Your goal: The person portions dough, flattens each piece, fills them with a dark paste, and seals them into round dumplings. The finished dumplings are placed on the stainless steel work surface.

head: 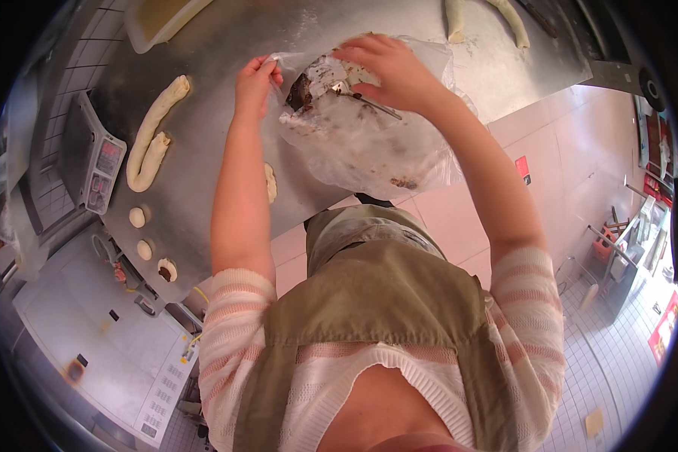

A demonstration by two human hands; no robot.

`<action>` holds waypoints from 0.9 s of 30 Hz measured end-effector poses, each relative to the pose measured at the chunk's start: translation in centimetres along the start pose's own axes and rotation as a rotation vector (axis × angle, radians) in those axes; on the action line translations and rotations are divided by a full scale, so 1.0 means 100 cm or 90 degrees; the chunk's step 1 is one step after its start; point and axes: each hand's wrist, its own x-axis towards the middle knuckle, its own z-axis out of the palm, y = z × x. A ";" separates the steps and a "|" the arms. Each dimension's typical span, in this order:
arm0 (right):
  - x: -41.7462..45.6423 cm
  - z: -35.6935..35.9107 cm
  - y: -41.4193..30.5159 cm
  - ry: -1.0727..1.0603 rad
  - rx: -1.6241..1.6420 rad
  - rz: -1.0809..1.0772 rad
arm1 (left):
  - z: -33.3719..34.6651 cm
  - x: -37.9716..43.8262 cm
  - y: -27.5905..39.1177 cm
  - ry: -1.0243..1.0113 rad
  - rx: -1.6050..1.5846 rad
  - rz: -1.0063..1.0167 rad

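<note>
My left hand [255, 85] pinches the edge of a clear plastic bag [367, 147] that lies at the table's front edge and partly overhangs it. My right hand [390, 70] is over the bag with its fingers spread, and whether its fingertips touch the plastic is unclear. Inside the bag is a dark brown filling [300, 93], with brown smears across the plastic. A thin metal utensil [381, 106], smeared brown, lies between the hands; its other end is hidden. A flat piece of dough [270, 183] shows partly behind my left forearm.
On the metal table [214, 73] are a bent dough roll [147, 141], a dough ball [137, 217], another dough ball [144, 250] and a dough piece with dark filling [167, 270]. A digital scale [104, 169] stands left. A pale tub [164, 25] and dough strips [455, 22] lie at the back.
</note>
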 end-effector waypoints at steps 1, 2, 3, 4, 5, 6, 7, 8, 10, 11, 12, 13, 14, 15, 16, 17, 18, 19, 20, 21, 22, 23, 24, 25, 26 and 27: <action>0.016 0.018 0.004 -0.016 -0.065 -0.017 | 0.005 -0.009 0.006 -0.016 0.007 -0.006; 0.025 0.038 0.009 -0.031 -0.132 -0.034 | 0.008 -0.016 0.012 -0.033 0.014 -0.010; 0.031 0.047 0.013 -0.090 -0.145 0.014 | 0.014 -0.018 0.019 -0.055 0.019 -0.011; 0.038 0.055 0.014 -0.152 -0.154 0.056 | 0.019 -0.024 0.026 -0.050 0.005 -0.003; 0.042 0.059 0.016 -0.213 -0.164 0.101 | 0.026 -0.030 0.033 -0.046 -0.009 0.005; 0.044 0.063 0.013 -0.228 -0.185 0.088 | 0.025 -0.036 0.035 -0.029 -0.026 0.011; 0.044 0.066 0.013 -0.234 -0.204 0.053 | 0.022 -0.036 0.033 -0.037 -0.052 0.030; 0.041 0.068 0.014 -0.239 -0.224 0.021 | 0.020 -0.033 0.030 -0.047 -0.079 0.048; 0.028 0.068 0.009 -0.199 -0.222 -0.030 | 0.016 -0.035 0.025 -0.046 -0.083 0.073; 0.022 0.073 0.011 -0.162 -0.221 -0.065 | 0.014 -0.035 0.023 -0.037 -0.060 0.082; 0.014 0.077 0.011 -0.126 -0.222 -0.097 | 0.015 -0.036 0.023 -0.031 -0.039 0.090; 0.008 0.079 0.013 -0.089 -0.223 -0.129 | 0.015 -0.035 0.016 -0.064 0.128 0.122; 0.003 0.078 0.017 -0.121 -0.210 -0.093 | 0.015 -0.031 0.004 -0.096 0.296 0.152; -0.002 0.076 0.015 -0.153 -0.193 -0.054 | 0.016 -0.033 -0.002 -0.129 0.467 0.177; -0.007 0.072 0.014 -0.184 -0.175 -0.014 | 0.017 -0.033 -0.007 -0.168 0.505 0.157; -0.002 0.068 0.025 -0.226 -0.077 0.048 | 0.018 -0.034 -0.012 -0.157 0.579 0.155; -0.001 0.065 0.034 -0.233 -0.070 0.098 | 0.021 -0.034 -0.021 -0.152 0.653 0.151; 0.001 0.059 0.042 -0.238 -0.069 0.145 | 0.026 -0.035 -0.022 -0.142 0.725 0.153; 0.001 0.054 0.049 -0.288 -0.078 0.176 | 0.030 -0.038 -0.024 -0.137 0.793 0.173; 0.000 0.049 0.053 -0.340 -0.085 0.208 | 0.035 -0.040 -0.024 -0.128 0.821 0.174; -0.003 0.047 0.054 -0.391 -0.092 0.239 | 0.041 -0.043 -0.025 -0.119 0.848 0.175; -0.007 0.048 0.053 -0.397 -0.105 0.240 | 0.045 -0.045 -0.027 -0.109 0.876 0.175; -0.009 0.050 0.053 -0.396 -0.119 0.241 | 0.048 -0.044 -0.026 -0.114 0.862 0.181; -0.010 0.053 0.053 -0.395 -0.134 0.242 | 0.050 -0.045 -0.028 -0.119 0.848 0.186; -0.012 0.058 0.056 -0.332 -0.160 0.226 | 0.053 -0.045 -0.028 -0.124 0.834 0.191; -0.013 0.059 0.056 -0.289 -0.177 0.174 | 0.052 -0.049 -0.030 -0.088 0.833 0.255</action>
